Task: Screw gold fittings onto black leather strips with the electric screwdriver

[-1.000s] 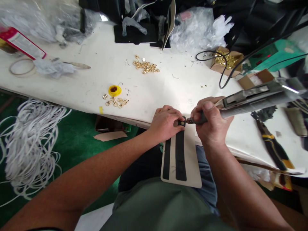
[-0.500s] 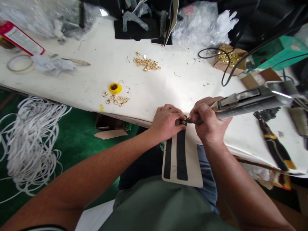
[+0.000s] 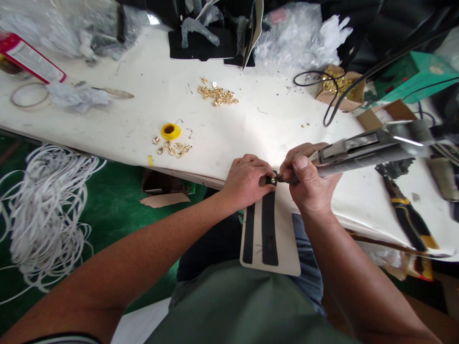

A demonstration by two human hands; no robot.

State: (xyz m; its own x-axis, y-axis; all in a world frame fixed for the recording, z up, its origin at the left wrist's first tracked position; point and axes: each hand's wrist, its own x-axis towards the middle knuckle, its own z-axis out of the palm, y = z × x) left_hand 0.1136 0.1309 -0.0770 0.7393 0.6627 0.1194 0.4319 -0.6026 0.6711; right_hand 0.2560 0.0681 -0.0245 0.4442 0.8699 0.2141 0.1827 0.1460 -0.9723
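Note:
My right hand (image 3: 313, 179) is closed around the front of a grey electric screwdriver (image 3: 362, 150), whose body slants up to the right. Its bit meets a small gold-coloured screw fitting (image 3: 273, 181) at the top end of a black strap (image 3: 269, 234). Thumb and fingers of my left hand (image 3: 248, 180) pinch that strap end on either side of the fitting, at the table edge. Under the strap lies a pale beige panel (image 3: 289, 253) with rounded corners, which also carries a second black strip (image 3: 248, 239). The panel hangs from the edge over my lap.
Gold clasps (image 3: 219, 95) lie heaped on the white table (image 3: 143, 91), with more rings beside a yellow tape roll (image 3: 170, 131). Pliers (image 3: 407, 210) rest at the right. A cardboard box (image 3: 340, 88) holds brass pieces. White cord (image 3: 50, 210) is piled at the left.
The screwdriver and my right hand have shifted slightly left in the picture. The fitting at the bit now shows brighter gold. Both grips stay the same.

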